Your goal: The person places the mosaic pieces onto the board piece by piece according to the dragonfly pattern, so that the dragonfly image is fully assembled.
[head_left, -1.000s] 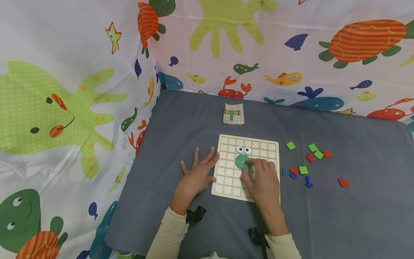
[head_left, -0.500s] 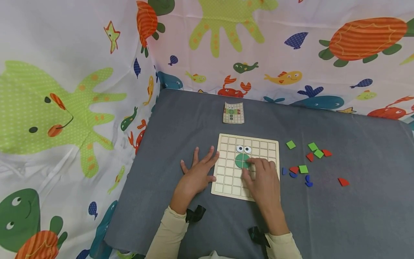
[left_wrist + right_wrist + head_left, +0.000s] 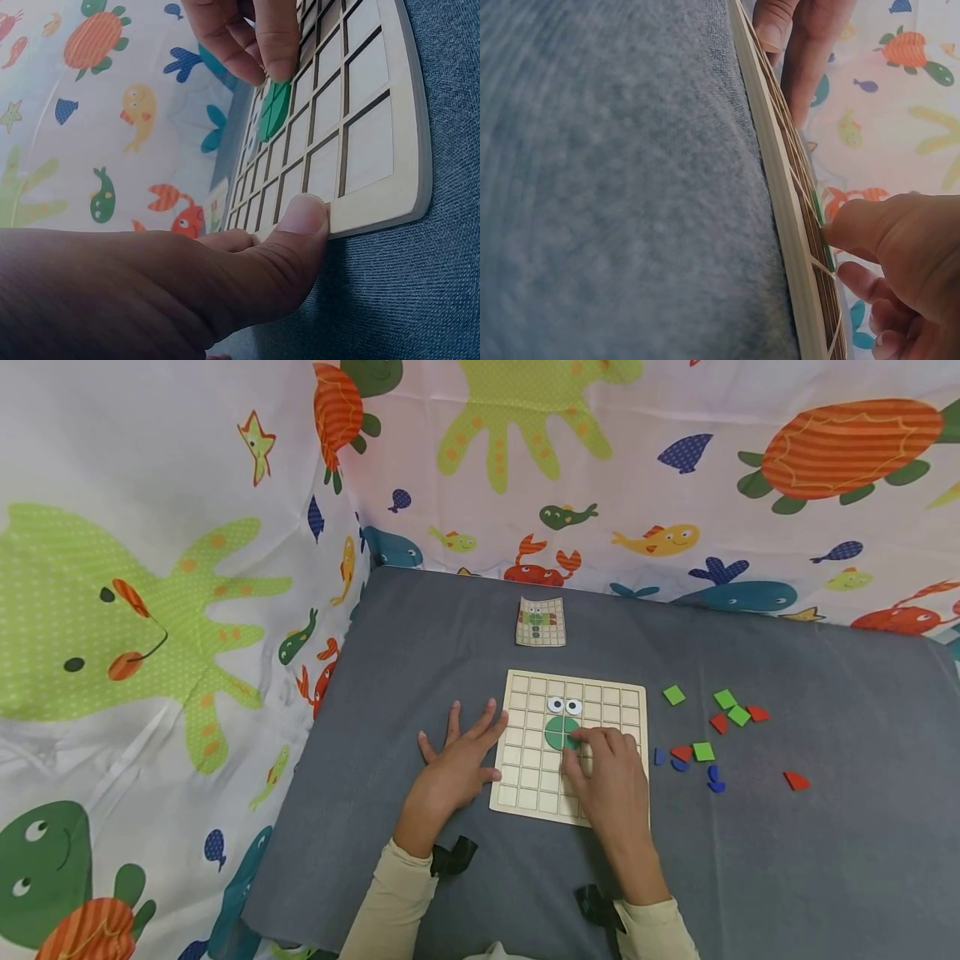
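A light wooden grid board [image 3: 528, 777] lies on the table in the head view. Two googly-eye pieces [image 3: 573, 706] sit side by side on it, right above a green circle [image 3: 557, 731] made up of quarter pieces. My right hand [image 3: 613, 772] is over the board, its thumb and index finger pinching the lower-right green quarter-circle; the hand partly hides that piece. With fingers spread, my left hand [image 3: 450, 772] rests at the board's left edge. In the left wrist view its thumb [image 3: 304, 217] presses on the board's rim.
Right of the board lie loose green squares [image 3: 703, 752], red quarter-circles [image 3: 797, 781] and blue curved pieces [image 3: 716, 787]. A small pattern card [image 3: 551, 635] lies behind the board. Printed sea-animal cloth [image 3: 480, 435] hangs behind and left of the grey-covered table [image 3: 420, 635].
Both hands, the board and the pieces keep nearly the same places. The head view has shifted very slightly.
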Motion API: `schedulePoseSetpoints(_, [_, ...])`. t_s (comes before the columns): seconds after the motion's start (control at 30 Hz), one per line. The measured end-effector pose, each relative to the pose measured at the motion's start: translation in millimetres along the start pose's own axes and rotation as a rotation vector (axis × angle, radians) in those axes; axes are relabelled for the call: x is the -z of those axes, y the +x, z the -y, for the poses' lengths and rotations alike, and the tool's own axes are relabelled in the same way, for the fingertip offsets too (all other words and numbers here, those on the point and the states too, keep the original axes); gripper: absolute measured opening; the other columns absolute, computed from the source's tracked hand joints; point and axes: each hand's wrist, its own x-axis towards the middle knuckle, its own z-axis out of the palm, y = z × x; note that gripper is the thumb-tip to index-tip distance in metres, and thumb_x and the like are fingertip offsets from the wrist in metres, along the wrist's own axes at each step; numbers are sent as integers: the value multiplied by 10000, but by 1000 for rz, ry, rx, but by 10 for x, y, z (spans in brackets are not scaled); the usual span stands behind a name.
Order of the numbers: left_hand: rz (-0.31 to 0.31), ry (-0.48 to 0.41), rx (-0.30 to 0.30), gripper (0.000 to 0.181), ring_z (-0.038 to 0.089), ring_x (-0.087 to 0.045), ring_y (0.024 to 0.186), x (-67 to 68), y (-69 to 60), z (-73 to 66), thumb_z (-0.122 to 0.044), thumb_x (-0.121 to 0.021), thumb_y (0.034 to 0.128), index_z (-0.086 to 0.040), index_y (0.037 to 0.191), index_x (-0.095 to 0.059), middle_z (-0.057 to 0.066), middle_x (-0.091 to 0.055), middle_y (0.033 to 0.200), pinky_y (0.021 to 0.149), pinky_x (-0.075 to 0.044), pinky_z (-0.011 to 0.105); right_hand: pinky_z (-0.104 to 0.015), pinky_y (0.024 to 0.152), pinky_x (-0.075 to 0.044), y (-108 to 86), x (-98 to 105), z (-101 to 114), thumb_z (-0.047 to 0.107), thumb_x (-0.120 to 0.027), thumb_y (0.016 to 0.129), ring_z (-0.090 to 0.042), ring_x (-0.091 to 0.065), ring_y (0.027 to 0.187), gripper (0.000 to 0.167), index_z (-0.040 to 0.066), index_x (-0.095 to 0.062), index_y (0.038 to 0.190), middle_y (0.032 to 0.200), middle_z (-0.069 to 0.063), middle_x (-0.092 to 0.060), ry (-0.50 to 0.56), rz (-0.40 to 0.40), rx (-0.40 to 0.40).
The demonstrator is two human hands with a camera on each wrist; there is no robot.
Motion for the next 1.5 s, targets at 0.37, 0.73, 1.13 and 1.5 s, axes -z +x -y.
schedulePoseSetpoints(0.37, [5, -6, 5, 952, 330, 175, 1620, 4, -1, 12, -259, -783, 925, -347, 1699, -235, -133, -59, 1767, 1143, 86, 850, -507, 739, -558, 8, 5, 46, 170, -860, 897, -349, -623, 946, 259, 62, -767, 1112, 1082, -149, -720, 20, 9, -19])
schedulePoseSetpoints(0.73, [-4, -22, -2, 936, 344, 164, 1622, 26, -24, -7, -247, -781, 932, -323, 1700, -250, -116, -74, 1770, 1142, 83, 852, -513, 728, -553, 19, 27, 67, 165, -873, 894, -360, -620, 953, 274, 74, -761, 1127, 1115, -158, -708, 24, 13, -43])
schedulePoseSetpoints(1.13, [-1, -16, -3, 943, 328, 176, 1619, 15, -23, -1, -252, -777, 935, -340, 1699, -232, -132, -58, 1766, 1142, 90, 849, -506, 676, -535, -17, 6, 93, 180, -882, 891, -360, -608, 921, 273, 84, -771, 1122, 1139, -170, -709, 7, -16, -88])
schedulePoseSetpoints(1.5, [0, -10, -6, 951, 327, 184, 1617, 0, -13, 5, -254, -778, 932, -345, 1700, -224, -134, -46, 1765, 1139, 91, 852, -512, 709, -550, -19, 13, 95, 165, -901, 876, -369, -615, 943, 300, 78, -757, 1125, 1119, -179, -705, 5, -2, -84])
